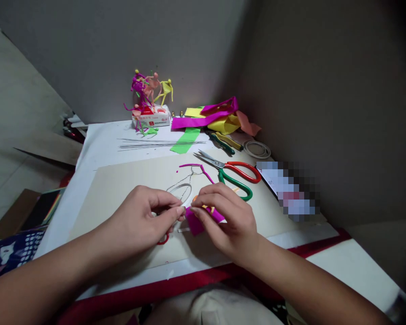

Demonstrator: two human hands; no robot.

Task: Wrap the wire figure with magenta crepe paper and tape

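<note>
My left hand [152, 219] is closed, thumb and forefinger pinched on something too small to make out. A thin whitish loop [190, 192] rises just beyond these fingertips; I cannot tell whether it is held. Close by on the right, my right hand [225, 216] also pinches, with its fingertips over a piece of magenta paper [196, 225]. Whether it grips that paper is unclear. Beyond the hands lies a bent wire figure [192, 170], partly wrapped in magenta. A red handle [164, 239] shows under my left hand, the rest hidden.
Scissors [219, 164] with red and green handles lie behind my right hand. Further back are pliers [223, 143], a coil [257, 149], coloured paper strips [206, 119], straight wires [149, 144] and several small figures [152, 88] on a box [159, 118]. A phone [284, 187] lies right.
</note>
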